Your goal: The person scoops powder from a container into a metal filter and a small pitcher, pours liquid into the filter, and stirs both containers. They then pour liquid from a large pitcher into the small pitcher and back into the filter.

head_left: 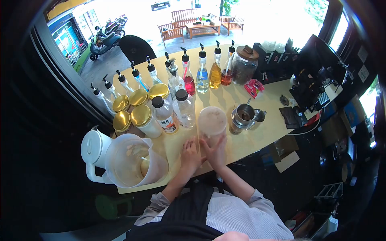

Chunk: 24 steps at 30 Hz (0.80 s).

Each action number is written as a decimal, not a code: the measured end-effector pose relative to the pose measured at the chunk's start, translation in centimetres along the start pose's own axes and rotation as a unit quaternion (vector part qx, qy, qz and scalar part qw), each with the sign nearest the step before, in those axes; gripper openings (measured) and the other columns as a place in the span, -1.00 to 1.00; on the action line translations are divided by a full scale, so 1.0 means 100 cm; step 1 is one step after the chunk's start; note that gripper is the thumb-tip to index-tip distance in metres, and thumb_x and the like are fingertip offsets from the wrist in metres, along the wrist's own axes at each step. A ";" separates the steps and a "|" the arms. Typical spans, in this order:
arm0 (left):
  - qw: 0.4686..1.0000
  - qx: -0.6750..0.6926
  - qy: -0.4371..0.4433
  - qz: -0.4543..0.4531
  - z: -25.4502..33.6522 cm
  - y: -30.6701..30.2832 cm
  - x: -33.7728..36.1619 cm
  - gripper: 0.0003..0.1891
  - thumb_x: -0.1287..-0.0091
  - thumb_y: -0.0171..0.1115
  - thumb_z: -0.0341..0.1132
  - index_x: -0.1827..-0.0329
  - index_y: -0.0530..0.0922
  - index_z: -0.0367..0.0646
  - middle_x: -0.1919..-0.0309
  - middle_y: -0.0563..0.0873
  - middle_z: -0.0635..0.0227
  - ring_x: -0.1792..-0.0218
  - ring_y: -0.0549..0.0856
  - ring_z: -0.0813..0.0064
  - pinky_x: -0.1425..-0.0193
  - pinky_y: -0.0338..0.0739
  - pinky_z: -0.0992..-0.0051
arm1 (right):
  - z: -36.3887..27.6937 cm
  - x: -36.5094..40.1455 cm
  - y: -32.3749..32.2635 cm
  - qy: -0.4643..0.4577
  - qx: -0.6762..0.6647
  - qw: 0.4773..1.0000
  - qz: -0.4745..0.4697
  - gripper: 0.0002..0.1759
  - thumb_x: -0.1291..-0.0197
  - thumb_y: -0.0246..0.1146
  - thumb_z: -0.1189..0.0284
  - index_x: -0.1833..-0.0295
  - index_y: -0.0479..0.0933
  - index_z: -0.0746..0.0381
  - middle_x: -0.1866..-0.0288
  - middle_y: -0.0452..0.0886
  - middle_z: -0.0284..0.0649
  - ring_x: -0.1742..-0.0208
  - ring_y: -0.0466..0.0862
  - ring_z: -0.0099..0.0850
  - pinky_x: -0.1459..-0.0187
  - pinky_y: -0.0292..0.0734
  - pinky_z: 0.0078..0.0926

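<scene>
A tall clear container (212,121) with a pale, frothy-looking round top stands upright near the table's middle. At its lower part, my right hand (215,153) has the thumb on one side and fingers on the other, closed around it. To the left, my left hand (190,154) lies low over the table, fingers stretched out, holding nothing visible. Just beyond it stand a clear black-capped bottle (185,110) and a labelled black-capped bottle (165,116). Right of the container are a metal cup (244,113) with dark contents and a smaller metal cup (259,117).
Pump bottles (202,72) line the table's far edge, beside a wooden-lidded jar (245,66). Gold-lidded jars (141,116), a large plastic pitcher (126,160) and a white kettle (94,146) crowd the left. A pink packet (254,87) and a black machine (313,86) are on the right.
</scene>
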<state>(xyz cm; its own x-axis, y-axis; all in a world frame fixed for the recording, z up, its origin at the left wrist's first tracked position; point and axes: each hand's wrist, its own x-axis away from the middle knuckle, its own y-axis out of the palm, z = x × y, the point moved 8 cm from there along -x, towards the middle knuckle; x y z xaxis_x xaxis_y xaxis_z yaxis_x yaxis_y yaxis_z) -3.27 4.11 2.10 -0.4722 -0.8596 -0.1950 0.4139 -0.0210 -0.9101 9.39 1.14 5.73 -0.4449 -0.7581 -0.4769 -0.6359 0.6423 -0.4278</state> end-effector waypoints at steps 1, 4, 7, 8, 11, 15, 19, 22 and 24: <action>0.999 0.018 -0.020 0.021 0.000 -0.003 0.000 -0.04 -0.08 0.39 0.20 -0.34 0.34 -0.43 -0.23 0.52 -0.10 -0.34 0.41 -0.06 -0.48 0.25 0.16 | 0.003 -0.013 0.001 0.017 0.023 1.000 -0.005 0.20 -0.03 0.50 0.22 -0.55 -0.17 0.39 -0.45 0.16 0.24 -0.37 0.29 0.17 -0.36 0.23 -0.01; 0.997 0.044 -0.031 0.052 -0.002 -0.012 0.000 -0.15 -0.13 0.39 0.09 -0.33 0.36 -0.39 -0.19 0.55 -0.07 -0.32 0.42 -0.06 -0.46 0.28 0.16 | 0.007 -0.050 0.008 0.032 0.010 0.999 0.009 0.19 -0.04 0.50 0.23 -0.56 -0.17 0.35 -0.46 0.17 0.21 -0.41 0.27 0.14 -0.38 0.20 -0.04; 0.996 0.057 -0.018 0.061 -0.005 -0.016 0.000 -0.22 -0.18 0.36 0.05 -0.32 0.38 -0.36 -0.17 0.55 -0.08 -0.30 0.44 -0.07 -0.43 0.31 0.15 | 0.033 -0.073 0.030 0.060 -0.047 0.995 0.063 0.16 -0.06 0.49 0.25 -0.57 -0.15 0.30 -0.45 0.21 0.18 -0.43 0.25 0.09 -0.41 0.18 -0.07; 0.996 0.061 -0.012 0.062 -0.006 -0.017 0.000 -0.25 -0.19 0.35 0.03 -0.31 0.39 -0.34 -0.16 0.56 -0.08 -0.29 0.45 -0.08 -0.41 0.33 0.14 | 0.034 -0.081 0.035 0.059 -0.049 0.995 0.063 0.16 -0.06 0.49 0.25 -0.57 -0.15 0.30 -0.45 0.21 0.18 -0.43 0.25 0.09 -0.41 0.18 -0.07; 0.996 0.073 -0.017 0.057 -0.010 -0.017 -0.002 -0.28 -0.21 0.31 0.03 -0.28 0.38 -0.35 -0.16 0.55 -0.07 -0.30 0.44 -0.12 -0.45 0.28 0.14 | 0.033 -0.103 0.049 0.050 -0.080 0.994 0.048 0.14 -0.07 0.47 0.25 -0.57 -0.15 0.27 -0.44 0.23 0.17 -0.43 0.26 0.08 -0.41 0.20 -0.09; 0.996 0.066 -0.022 0.055 -0.008 -0.018 -0.003 -0.31 -0.20 0.36 -0.02 -0.27 0.41 -0.33 -0.14 0.57 -0.06 -0.28 0.46 -0.07 -0.39 0.35 0.15 | 0.034 -0.119 0.071 0.069 -0.034 0.997 -0.021 0.15 -0.12 0.43 0.21 -0.59 -0.21 0.28 -0.48 0.18 0.18 -0.46 0.23 0.08 -0.43 0.17 -0.11; 0.994 0.102 -0.015 0.047 0.004 -0.020 -0.007 -0.32 -0.19 0.38 -0.08 -0.26 0.41 -0.35 -0.13 0.57 -0.12 -0.27 0.48 -0.06 -0.38 0.37 0.18 | 0.038 -0.104 0.077 0.104 -0.088 0.991 -0.012 0.08 -0.20 0.34 0.27 -0.60 -0.24 0.29 -0.50 0.15 0.15 -0.48 0.21 0.11 -0.46 0.14 -0.13; 0.992 0.118 -0.009 0.038 0.013 -0.013 -0.011 -0.31 -0.18 0.37 -0.08 -0.26 0.41 -0.37 -0.11 0.58 -0.11 -0.27 0.48 -0.09 -0.38 0.37 0.17 | 0.028 -0.069 0.054 0.066 -0.110 0.992 -0.012 -0.08 -0.21 0.27 0.43 -0.58 -0.09 0.27 -0.49 0.19 0.18 -0.51 0.21 0.05 -0.47 0.15 -0.17; 0.991 0.126 -0.001 0.035 0.019 -0.001 -0.013 -0.31 -0.18 0.35 -0.07 -0.26 0.41 -0.39 -0.10 0.60 -0.07 -0.28 0.47 -0.12 -0.38 0.37 0.16 | 0.014 -0.048 0.027 0.005 -0.109 0.994 -0.029 -0.20 -0.19 0.26 0.46 -0.51 0.07 0.30 -0.46 0.23 0.17 -0.48 0.26 0.05 -0.44 0.21 -0.16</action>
<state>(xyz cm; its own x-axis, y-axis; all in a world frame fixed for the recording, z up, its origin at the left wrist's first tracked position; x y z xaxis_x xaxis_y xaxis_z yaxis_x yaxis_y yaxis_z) -1.24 4.26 3.14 -0.4338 -0.8645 -0.2540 0.6267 -0.0870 -0.7744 10.68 6.63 5.84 -0.4088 -0.7953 -0.4476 -0.7823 0.5580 -0.2768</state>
